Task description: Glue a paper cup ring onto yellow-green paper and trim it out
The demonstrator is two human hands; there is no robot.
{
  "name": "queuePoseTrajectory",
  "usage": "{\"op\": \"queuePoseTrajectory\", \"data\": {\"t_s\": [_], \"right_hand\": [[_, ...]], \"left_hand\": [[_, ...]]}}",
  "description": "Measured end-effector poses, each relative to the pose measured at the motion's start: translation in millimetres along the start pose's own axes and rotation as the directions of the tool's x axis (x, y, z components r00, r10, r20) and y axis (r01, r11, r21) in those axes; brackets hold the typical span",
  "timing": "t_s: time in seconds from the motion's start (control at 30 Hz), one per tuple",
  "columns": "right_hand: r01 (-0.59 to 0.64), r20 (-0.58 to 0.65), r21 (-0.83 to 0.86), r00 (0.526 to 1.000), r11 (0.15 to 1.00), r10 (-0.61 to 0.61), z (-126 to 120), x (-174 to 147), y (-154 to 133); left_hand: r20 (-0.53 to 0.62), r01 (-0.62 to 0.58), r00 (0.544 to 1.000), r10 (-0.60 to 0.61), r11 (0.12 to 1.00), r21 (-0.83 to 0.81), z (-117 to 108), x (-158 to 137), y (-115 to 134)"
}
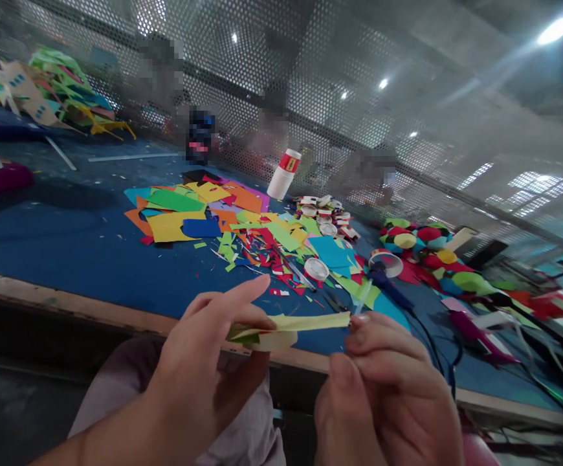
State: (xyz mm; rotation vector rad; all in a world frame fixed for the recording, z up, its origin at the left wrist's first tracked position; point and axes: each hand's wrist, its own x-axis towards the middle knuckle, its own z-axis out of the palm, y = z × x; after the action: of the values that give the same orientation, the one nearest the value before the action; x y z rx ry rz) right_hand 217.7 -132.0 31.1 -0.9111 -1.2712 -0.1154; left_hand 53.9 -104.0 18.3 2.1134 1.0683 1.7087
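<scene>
Yellow paper strip (310, 321) is held over the table's (116, 278) near edge, gripped at one end betw. thumb and fingers of the L hand (198, 353). Its other end is met by the bunched fingertips of the R hand (388, 375) (whether it's pinched there can't be told). The strip could be creased or torn if pulled too hard, thin as it looks; the blue glue gun (393, 285), apparently just beyond, might be knocked w/ a careless R move.

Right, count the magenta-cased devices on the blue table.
2: one magenta device at the far left, cut off by the picture's edge; another magenta device on the right, beyond the right hand. Clutter may hide more.
</scene>
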Motion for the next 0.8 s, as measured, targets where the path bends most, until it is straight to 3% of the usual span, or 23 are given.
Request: {"op": "queuePoseTrajectory", "data": {"t_s": [0.1,0.27,0.4,0.57,0.73,0.8], "right_hand": [[0.088,0.018,0.003,0.996,0.996,-0.088,8,10,-6],[0.227,-0.015,0.142,0.974,0.963,-0.227,20,18,-6],[0.305,0.029,0.105,0.95,0.947,-0.31,19,16,-5],[0.195,-0.062,0.014,0.979,0.981,-0.194,23,9,-11],[0.287,0.059,0.002,0.956,0.958,-0.287,15,9,-1],[0.286,0.054,-0.001,0.957,0.958,-0.286,10,9,5]], "left_hand": [[0.069,0.043,0.997,-0.043,0.999,-0.002,-1,-3,2],[0.062,0.055,0.997,-0.053,0.998,-0.029,7,-9,-5],[0.137,0.052,0.989,-0.049,0.998,-0.023,10,-8,-9],[0.145,0.048,0.989,-0.039,0.997,-0.061,10,-7,-10],[0.135,0.085,0.988,-0.071,0.992,-0.098,9,-6,-11],[0.139,0.132,0.984,-0.109,0.977,-0.165,7,-4,-11]]}}
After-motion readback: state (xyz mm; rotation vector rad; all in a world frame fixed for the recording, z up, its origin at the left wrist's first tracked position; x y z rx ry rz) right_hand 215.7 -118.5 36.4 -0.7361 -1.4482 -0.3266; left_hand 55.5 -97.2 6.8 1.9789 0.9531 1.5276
